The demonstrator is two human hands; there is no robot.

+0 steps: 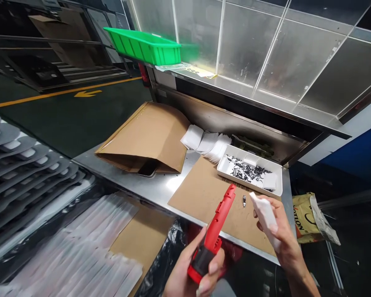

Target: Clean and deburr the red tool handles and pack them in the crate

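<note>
My left hand [182,270] is closed round the black lower end of a red plastic part [221,214], a long narrow piece like half of a tool housing, tilted with its tip up and to the right. In my right hand [286,239] is a folded white piece of cloth or paper [267,214], pinched between thumb and fingers. Between the two, a small metal piece [244,201] lies on a flat cardboard sheet [194,189]. Just beyond it stands a white plastic tray [233,178] holding many tiny black parts and a white block.
A large brown carton or paper bag [154,128] lies open towards me with a dark phone-like object [147,168] in its mouth. Fanned white sheets [214,146] sit behind. White-sleeved parts [80,243] are piled at lower left; a green bin [142,47] rests on the shelf; a yellow sack [303,218] is right.
</note>
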